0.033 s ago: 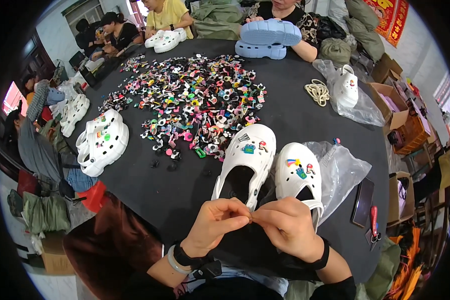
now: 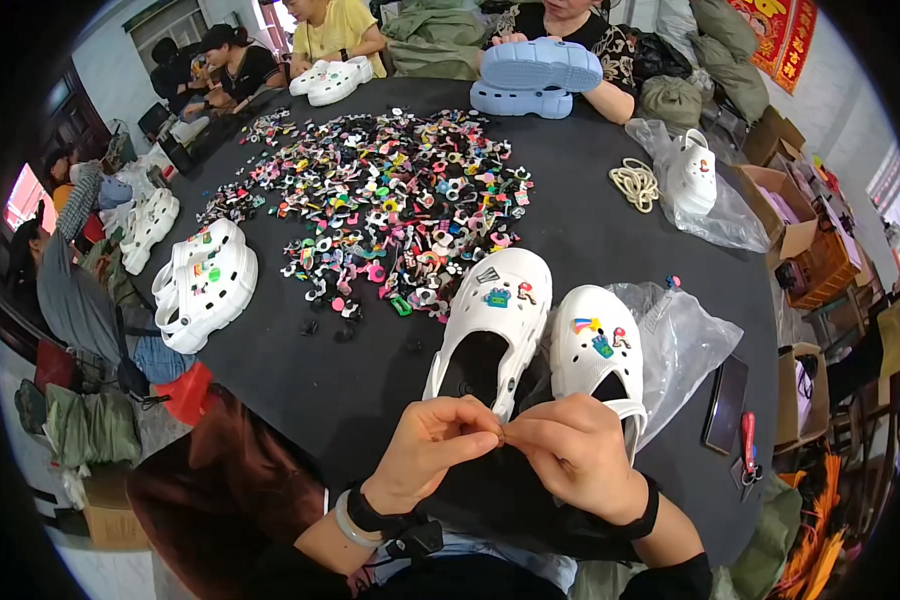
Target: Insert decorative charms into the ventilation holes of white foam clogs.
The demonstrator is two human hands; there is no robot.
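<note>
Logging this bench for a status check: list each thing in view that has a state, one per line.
left hand: fingertips pinched together against the right hand's
right hand: pinched, whatever it grips too small to tell
white clogs: side by side, a few charms fitted
charm pile: loose, spread out
clear bag: crumpled, under the right clog
blue clogs: stacked, a person's hand on them
cardboard box: open

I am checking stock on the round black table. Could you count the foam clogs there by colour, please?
White foam clogs: 9 (pair before the hands, left pair, far-left pair, far pair, single one on plastic bag)
Light blue foam clogs: 2
Total: 11
</note>
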